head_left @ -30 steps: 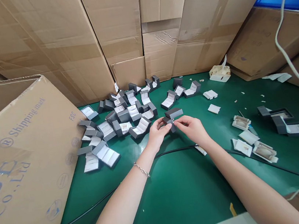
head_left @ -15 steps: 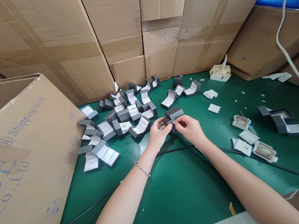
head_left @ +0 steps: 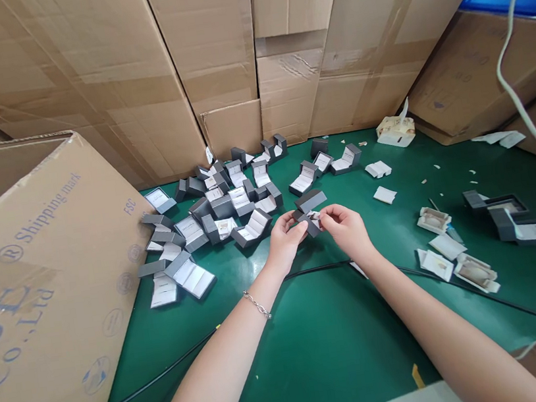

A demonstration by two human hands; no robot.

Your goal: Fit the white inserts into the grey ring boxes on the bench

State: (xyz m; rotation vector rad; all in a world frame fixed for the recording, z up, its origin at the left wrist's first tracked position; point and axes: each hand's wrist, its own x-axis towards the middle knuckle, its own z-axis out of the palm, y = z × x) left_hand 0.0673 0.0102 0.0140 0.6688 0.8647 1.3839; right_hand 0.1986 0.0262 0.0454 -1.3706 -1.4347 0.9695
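Note:
My left hand (head_left: 284,242) grips a small dark grey jewellery box (head_left: 310,200) by its left side, the lid raised. At the box's opening, my right hand (head_left: 345,226) pinches the edge of a small white insert (head_left: 316,216), which sits partly out of the box. The fingers hide some of the insert and the inside of the box. Left of my hands, several similar grey boxes (head_left: 191,275) lie in a heap, many with lids up and white linings showing. A few more stand behind, among them an opened box (head_left: 346,159).
A large carton (head_left: 56,257) borders the table on the left, and stacked cartons (head_left: 221,48) form a wall behind. White inserts (head_left: 474,270) and two opened grey boxes (head_left: 534,230) lie at right. A black cable (head_left: 171,361) crosses the green table (head_left: 295,363). A tissue pack (head_left: 395,132) stands at back right.
My right hand has drawn slightly to the right, away from the box, and the white insert now shows between its fingers and the box. The box has tilted a little.

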